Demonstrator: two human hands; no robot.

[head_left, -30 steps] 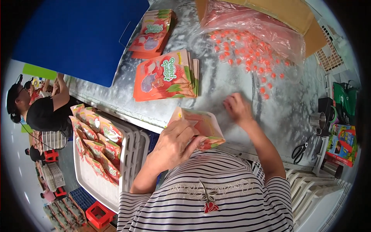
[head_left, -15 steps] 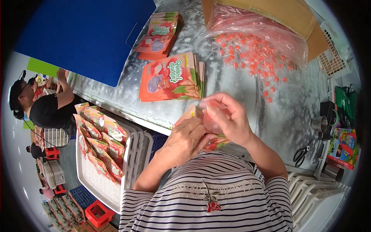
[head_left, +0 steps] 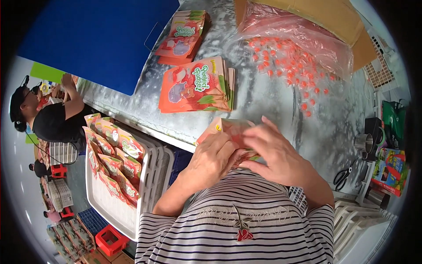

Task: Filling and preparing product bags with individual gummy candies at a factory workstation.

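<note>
A red candy pouch [head_left: 212, 128] with printed artwork is held upright at the table's near edge, in front of my striped shirt. My left hand [head_left: 210, 159] is closed around its left side. My right hand [head_left: 281, 154] is at the pouch's right side, fingers stretched out and thumb apart, the fingertips partly blurred by motion. I see nothing held in it. Beyond the hands lies a stack of flat red pouches [head_left: 187, 90], with a second stack [head_left: 178, 42] behind it. Wrapped red candies [head_left: 303, 81] are scattered on the table to the right.
A cardboard box [head_left: 323, 15] with a plastic liner stands at the far right. Left of me, a white tray [head_left: 99, 193] on a stack holds several filled pouches [head_left: 116, 160]. A blue panel [head_left: 96, 39] covers the far left. Scissors [head_left: 343, 177] lie right. A co-worker [head_left: 57, 119] is at left.
My right hand has turned from a raised, curled pose above the pouch to a lower, more spread one at its right side. My left hand stays on the pouch.
</note>
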